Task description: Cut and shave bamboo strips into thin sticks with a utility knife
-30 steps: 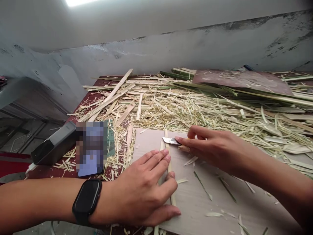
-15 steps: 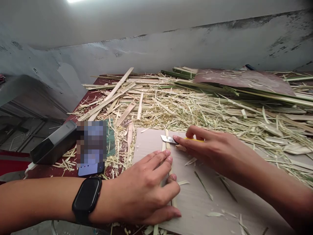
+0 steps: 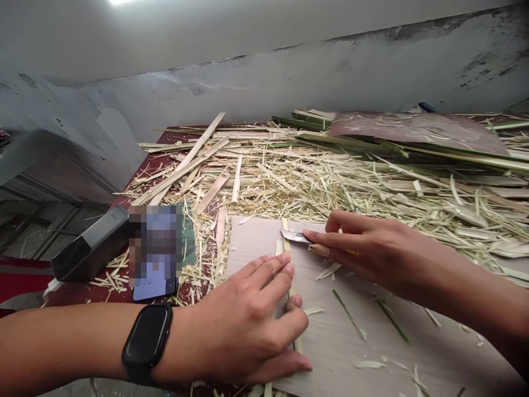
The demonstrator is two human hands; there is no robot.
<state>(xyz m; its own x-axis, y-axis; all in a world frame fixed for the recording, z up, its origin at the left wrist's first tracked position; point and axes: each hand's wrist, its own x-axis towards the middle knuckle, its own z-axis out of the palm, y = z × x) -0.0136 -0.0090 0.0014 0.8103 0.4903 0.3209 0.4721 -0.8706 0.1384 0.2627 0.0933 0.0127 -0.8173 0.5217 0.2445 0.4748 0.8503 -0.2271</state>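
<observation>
1. Pale grey board [image 3: 330,336], smooth and matte, lies at the near edge of a dark red table [image 3: 159,164]. A few loose slivers are scattered over it.
2. Bamboo strip [image 3: 287,252]: thin, flat, straw-coloured. It runs from the board's far edge toward its near edge, close to the left side.
3. Left hand [image 3: 248,325] lies flat on the strip, palm down. The fingers [image 3: 278,269] are held together and extended, pressing on it rather than gripping. The thumb tip rests against the strip lower down, and the strip shows again below the thumb.
4. Right hand [image 3: 367,248] is closed around a knife [image 3: 294,237] with a short, bright metal, pointed blade. The index finger lies along the blade's back.
5. The blade tip meets the strip near the board's far edge, just beyond the left fingertips.
6. Shavings [image 3: 330,187], fibrous and pale green to cream, are heaped across the table behind the board, with longer flat slats among them.
7. A black watch [image 3: 146,342] with a glossy face is on the left wrist.
</observation>
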